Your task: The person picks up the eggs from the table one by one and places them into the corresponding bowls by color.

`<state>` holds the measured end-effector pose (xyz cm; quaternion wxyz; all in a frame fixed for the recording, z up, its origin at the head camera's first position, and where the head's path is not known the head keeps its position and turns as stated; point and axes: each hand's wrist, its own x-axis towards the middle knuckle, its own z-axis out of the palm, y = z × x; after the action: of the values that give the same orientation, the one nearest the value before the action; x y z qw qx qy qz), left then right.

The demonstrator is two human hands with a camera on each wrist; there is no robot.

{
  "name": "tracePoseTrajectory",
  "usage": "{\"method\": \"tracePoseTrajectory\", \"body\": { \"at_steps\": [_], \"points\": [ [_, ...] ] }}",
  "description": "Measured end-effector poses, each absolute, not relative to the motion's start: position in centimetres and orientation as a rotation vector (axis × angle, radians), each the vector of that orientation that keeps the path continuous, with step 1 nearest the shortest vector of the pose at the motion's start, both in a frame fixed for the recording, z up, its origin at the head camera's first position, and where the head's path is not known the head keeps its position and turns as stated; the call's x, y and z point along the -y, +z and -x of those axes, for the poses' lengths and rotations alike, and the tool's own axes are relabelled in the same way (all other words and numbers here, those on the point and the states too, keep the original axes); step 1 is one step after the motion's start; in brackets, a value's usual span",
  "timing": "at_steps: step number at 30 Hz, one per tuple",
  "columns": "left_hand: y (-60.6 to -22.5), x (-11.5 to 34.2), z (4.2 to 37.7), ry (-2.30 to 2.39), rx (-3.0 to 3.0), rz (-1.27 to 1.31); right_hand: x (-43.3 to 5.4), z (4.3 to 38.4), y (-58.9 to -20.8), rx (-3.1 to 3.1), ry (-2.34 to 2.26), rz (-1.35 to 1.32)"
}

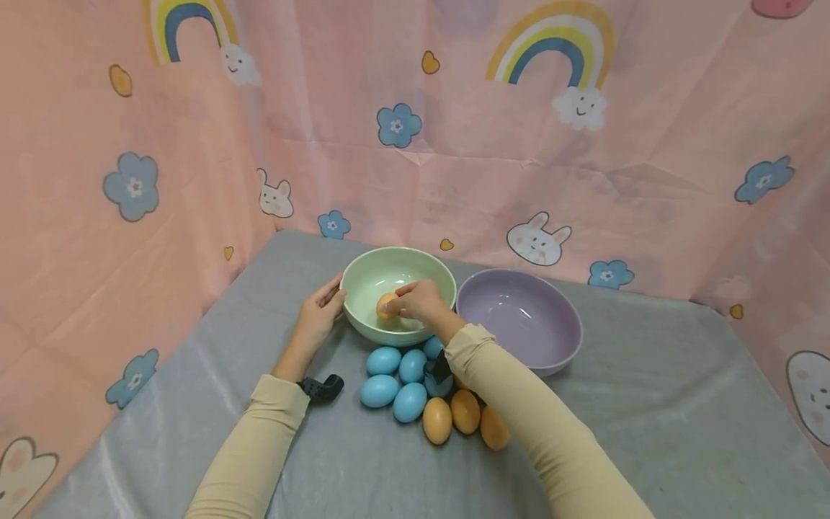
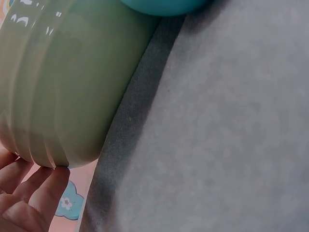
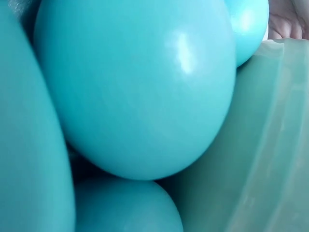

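Note:
In the head view my right hand (image 1: 421, 301) is inside the green bowl (image 1: 398, 337), pinching an orange egg (image 1: 385, 306) low over its inner surface. My left hand (image 1: 320, 308) touches the bowl's left side. The left wrist view shows those fingers (image 2: 48, 191) fairly straight, their tips against the outer wall of the bowl. Several blue eggs (image 1: 380, 391) lie in front of the bowl, partly hidden by the right wrist. Close up in the right wrist view, a blue egg (image 3: 140, 87) stands beside the green wall. Several orange eggs (image 1: 437, 421) lie nearer, some behind the right forearm.
A purple bowl (image 1: 519, 321) stands right of the green one, their rims close together, with the right sleeve overlapping its near left side. Grey cloth (image 1: 648, 404) covers the table. A pink patterned curtain (image 1: 415, 187) hangs behind and along the sides.

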<state>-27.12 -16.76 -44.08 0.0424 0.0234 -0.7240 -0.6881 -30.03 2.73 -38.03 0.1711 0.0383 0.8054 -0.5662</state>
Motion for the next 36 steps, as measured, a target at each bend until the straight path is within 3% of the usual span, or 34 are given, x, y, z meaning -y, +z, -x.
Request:
{"method": "tracePoseTrajectory", "body": {
  "at_steps": [36],
  "points": [
    [-44.19,16.94,27.43,-2.123,2.218,-0.079,-2.64,30.48,-38.38,-2.286,-1.38,-0.052]
  ]
}}
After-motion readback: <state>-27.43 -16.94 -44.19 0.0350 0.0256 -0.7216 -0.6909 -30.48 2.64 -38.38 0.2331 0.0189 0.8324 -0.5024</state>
